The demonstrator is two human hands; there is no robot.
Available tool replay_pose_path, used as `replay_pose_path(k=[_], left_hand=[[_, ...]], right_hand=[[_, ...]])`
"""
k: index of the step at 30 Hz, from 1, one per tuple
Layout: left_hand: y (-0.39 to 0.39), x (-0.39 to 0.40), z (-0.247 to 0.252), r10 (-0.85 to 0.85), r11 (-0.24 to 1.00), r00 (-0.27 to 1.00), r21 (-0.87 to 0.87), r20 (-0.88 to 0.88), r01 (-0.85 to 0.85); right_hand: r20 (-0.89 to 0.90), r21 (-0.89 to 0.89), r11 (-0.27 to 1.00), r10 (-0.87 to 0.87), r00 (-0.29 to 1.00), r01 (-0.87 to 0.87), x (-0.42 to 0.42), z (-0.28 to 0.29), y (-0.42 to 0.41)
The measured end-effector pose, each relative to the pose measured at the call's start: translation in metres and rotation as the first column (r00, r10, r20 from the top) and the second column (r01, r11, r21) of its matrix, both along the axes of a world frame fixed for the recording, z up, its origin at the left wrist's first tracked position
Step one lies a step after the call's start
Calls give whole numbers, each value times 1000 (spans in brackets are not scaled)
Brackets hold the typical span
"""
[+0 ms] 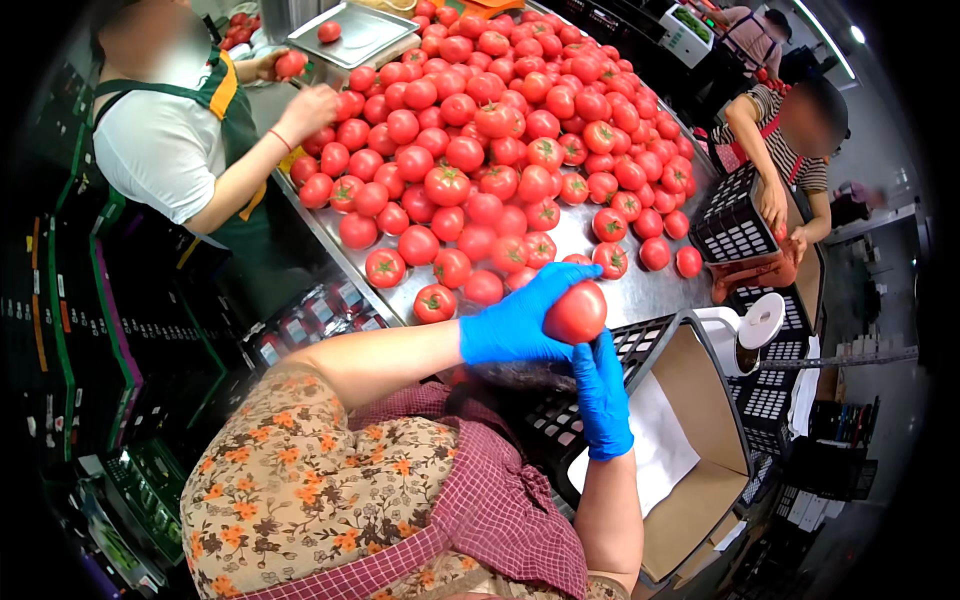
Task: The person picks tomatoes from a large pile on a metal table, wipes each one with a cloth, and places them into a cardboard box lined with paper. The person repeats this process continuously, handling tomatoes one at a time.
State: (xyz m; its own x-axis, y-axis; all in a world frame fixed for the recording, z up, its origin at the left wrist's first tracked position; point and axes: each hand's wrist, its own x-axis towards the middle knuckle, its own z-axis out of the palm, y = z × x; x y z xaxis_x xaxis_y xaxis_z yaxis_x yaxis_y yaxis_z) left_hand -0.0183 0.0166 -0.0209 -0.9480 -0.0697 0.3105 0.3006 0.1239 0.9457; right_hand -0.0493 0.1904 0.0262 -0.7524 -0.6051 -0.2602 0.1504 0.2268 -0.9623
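Note:
A large red tomato (576,311) is gripped by my left hand (517,319), which wears a blue glove and curls around its left and upper side. My right hand (604,394), gloved in the same blue, touches the tomato's underside with its fingertips. Beyond both hands, a big heap of red tomatoes (465,154), some with green calyxes, covers much of a metal table (592,296). Below and right of the hands stands a black plastic crate (739,420) lined with cardboard, with a white paper sheet (660,435) inside.
A person (172,127) at the left handles tomatoes beside a metal tray (352,34). Another person (795,142) at the right reaches over a black crate (739,214). A white tape dispenser or roll holder (757,322) stands beside my crate. Black crates (90,315) are stacked at the left.

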Motion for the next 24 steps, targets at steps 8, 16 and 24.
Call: replay_pose_path(k=[8,16,24], left_hand=[[-126,-23,-58,412,568,757,506,507,-648],[-354,-75,-167,640,758,764,-94,-79,-645],[-391,-99,-172,395,580,724,458,565,-674]], right_hand=[[37,92,975,201,979,-204,4,-9,5],[-127,177,957,254,959,-230,-1,-11,7],[-253,98,970,240,937,-222,-7,-4,13]])
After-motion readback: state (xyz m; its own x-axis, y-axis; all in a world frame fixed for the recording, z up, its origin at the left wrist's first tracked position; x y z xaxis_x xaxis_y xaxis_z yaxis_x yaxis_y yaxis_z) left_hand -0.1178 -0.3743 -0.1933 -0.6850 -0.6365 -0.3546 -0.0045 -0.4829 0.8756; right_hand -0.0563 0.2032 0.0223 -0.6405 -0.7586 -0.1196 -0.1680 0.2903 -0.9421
